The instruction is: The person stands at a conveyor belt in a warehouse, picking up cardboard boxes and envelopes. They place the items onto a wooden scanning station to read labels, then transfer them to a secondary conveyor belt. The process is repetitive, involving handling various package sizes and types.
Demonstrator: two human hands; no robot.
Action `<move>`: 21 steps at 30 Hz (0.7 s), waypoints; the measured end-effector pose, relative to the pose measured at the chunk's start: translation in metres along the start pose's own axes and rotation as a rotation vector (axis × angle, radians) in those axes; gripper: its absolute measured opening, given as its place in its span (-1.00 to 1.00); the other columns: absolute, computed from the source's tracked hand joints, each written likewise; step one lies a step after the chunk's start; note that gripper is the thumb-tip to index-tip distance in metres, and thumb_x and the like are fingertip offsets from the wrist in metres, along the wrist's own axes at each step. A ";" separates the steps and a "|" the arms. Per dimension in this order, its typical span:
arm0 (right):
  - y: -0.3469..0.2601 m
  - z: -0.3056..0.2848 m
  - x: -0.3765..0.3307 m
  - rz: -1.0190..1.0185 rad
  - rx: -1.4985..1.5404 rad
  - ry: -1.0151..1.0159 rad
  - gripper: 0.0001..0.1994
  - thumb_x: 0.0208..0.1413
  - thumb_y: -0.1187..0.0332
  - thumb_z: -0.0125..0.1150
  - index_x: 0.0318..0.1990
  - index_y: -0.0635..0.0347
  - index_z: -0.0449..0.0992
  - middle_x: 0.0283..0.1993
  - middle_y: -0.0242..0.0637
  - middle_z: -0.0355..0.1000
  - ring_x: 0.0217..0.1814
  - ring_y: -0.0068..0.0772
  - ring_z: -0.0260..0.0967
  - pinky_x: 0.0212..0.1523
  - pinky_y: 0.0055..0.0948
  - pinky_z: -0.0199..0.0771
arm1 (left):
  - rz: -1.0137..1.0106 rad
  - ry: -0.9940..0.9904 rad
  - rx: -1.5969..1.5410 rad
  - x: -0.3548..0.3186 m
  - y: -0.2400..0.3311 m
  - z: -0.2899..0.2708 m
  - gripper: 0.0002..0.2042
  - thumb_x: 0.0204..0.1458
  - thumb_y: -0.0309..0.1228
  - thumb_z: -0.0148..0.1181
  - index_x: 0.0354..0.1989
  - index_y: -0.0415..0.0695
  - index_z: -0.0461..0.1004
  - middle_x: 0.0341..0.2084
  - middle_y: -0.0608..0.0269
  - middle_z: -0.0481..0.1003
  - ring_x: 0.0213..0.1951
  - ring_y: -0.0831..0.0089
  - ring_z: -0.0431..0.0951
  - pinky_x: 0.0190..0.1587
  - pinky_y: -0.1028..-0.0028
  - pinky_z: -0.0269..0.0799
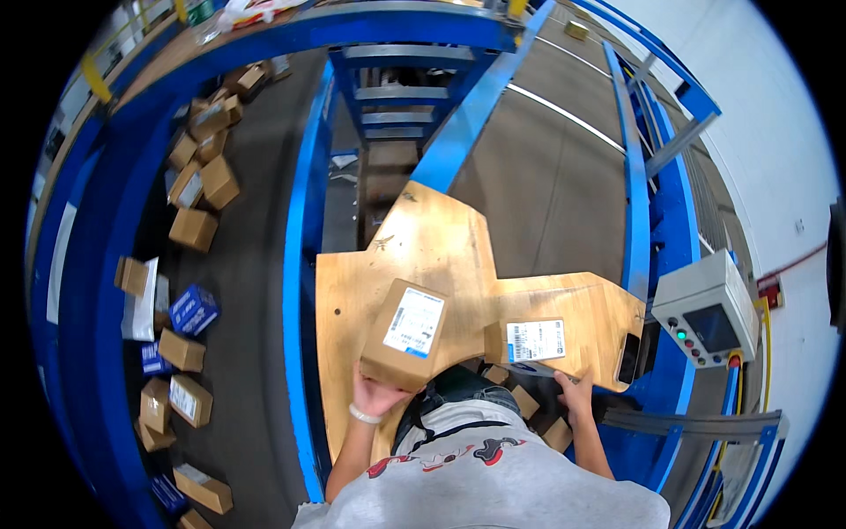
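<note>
The left hand (377, 392) has its fingers clamped on the near edge of a labelled cardboard box (407, 333) lying on the wooden desk (436, 242). Just right of that box, the right hand (577, 392) grips a smaller labelled box (529, 342), fingers closed on its lower corner.

Left hand (374, 392) fingers hidden under box (405, 335); label (535, 339) print too small to tell.

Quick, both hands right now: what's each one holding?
Left hand: closed on the large cardboard box, gripping its near edge.
Right hand: gripping the near edge of the small cardboard box.
</note>
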State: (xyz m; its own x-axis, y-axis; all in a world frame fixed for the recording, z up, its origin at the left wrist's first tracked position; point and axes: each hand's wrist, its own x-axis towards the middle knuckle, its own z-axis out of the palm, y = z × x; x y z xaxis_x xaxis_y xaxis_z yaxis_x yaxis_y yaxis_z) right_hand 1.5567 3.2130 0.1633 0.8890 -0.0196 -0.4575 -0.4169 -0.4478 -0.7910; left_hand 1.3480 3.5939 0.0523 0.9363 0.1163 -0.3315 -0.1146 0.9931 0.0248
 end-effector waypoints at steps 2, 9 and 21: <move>0.004 0.007 -0.007 0.402 0.547 -0.127 -0.11 0.19 0.05 0.42 0.52 0.06 -0.02 0.44 0.20 0.06 0.39 0.29 0.24 0.16 0.21 0.50 | 0.125 0.230 0.155 0.013 0.012 -0.023 -0.19 0.21 0.20 0.08 0.54 0.00 0.11 0.47 -0.08 0.13 0.43 -0.04 0.21 0.37 -0.11 0.23; -0.018 0.106 0.106 0.210 0.774 -0.165 -0.34 0.25 -0.05 0.35 0.33 0.12 0.27 0.12 -0.01 0.39 0.01 0.04 0.52 -0.21 -0.05 0.76 | 0.844 0.544 1.477 0.035 0.002 -0.004 -0.14 0.11 -0.27 0.43 0.52 -0.20 0.05 0.46 -0.03 0.02 0.48 0.05 0.07 0.45 0.17 0.17; -0.073 0.074 0.321 0.032 0.538 0.094 -0.29 0.12 -0.27 0.36 0.03 0.23 0.36 -0.15 -0.12 0.42 -0.26 -0.23 0.48 -0.42 -0.24 0.55 | 0.869 0.366 1.765 0.095 -0.001 -0.039 -0.05 0.00 -0.33 0.52 0.51 -0.20 0.02 0.38 -0.14 0.08 0.39 -0.07 0.13 0.43 0.11 0.13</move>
State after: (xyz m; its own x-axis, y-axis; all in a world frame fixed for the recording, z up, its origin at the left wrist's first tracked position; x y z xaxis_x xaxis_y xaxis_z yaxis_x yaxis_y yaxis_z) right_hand 1.8583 3.3058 0.0440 0.8773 -0.1161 -0.4657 -0.4598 0.0745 -0.8849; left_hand 1.4236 3.6035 -0.0162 0.6951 0.7045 0.1431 0.1908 -0.3727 0.9081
